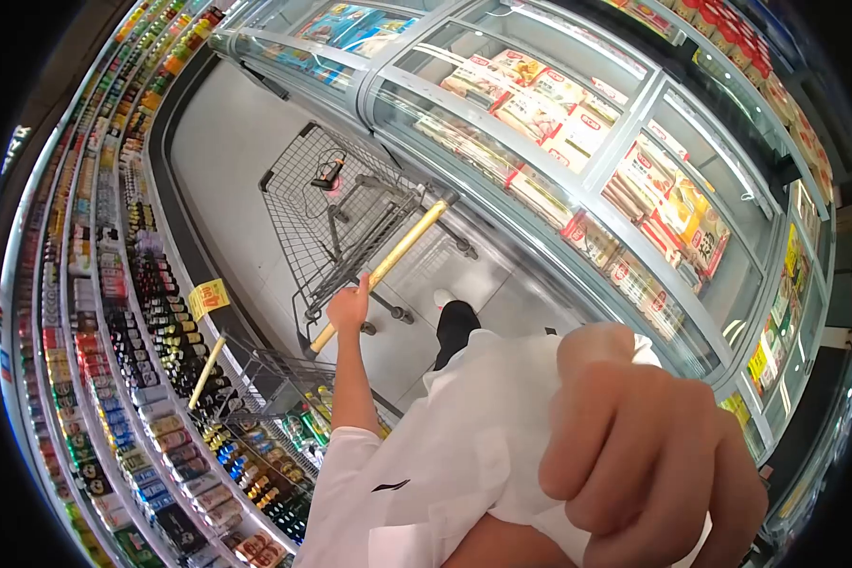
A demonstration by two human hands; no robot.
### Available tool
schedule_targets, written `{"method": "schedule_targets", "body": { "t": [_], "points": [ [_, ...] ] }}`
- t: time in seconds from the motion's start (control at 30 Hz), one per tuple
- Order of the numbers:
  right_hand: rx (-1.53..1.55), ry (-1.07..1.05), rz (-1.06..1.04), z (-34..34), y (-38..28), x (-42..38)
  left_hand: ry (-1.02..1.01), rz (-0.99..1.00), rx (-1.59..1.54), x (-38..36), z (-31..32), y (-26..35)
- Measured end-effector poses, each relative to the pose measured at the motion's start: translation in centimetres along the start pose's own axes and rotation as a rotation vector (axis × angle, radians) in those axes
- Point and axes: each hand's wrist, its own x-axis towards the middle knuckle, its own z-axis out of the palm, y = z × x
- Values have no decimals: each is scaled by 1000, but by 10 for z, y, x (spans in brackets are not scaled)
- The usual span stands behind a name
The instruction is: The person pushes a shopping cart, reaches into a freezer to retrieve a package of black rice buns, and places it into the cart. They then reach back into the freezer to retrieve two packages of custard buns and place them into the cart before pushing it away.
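My left hand point(348, 305) is wrapped round the yellow handle point(402, 248) of a wire shopping cart point(289, 204), with the arm stretched out ahead. Inside the cart lie a small dark device point(328, 174) and a looped thin black cable. Close in front of the camera, my right hand point(648, 445) is raised with its fingers curled in. Nothing shows sticking out of it, and its palm side is hidden. It overlaps my white shirt and the lower end of the freezer case in this view.
Glass-topped freezers point(577, 189) with packaged food line the right side. Curved shelves point(114, 312) of bottles and cans run along the left, with a yellow price sign point(208, 299). Another cart's yellow handle point(207, 373) stands beside them. Grey tiled floor point(222, 128) lies between.
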Motion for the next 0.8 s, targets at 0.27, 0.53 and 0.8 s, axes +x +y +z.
{"method": "schedule_targets", "body": {
  "t": [0.27, 0.53, 0.8],
  "points": [
    [-563, -9, -12, -53, 119, 34, -8, 48, -9, 196, -54, -45],
    [-1915, -53, 1087, -270, 184, -181, -7, 27, 39, 351, -100, -61],
    [-1878, 652, 1434, -329, 123, -288, -10, -27, -1, 451, -115, -63]
  ]
}}
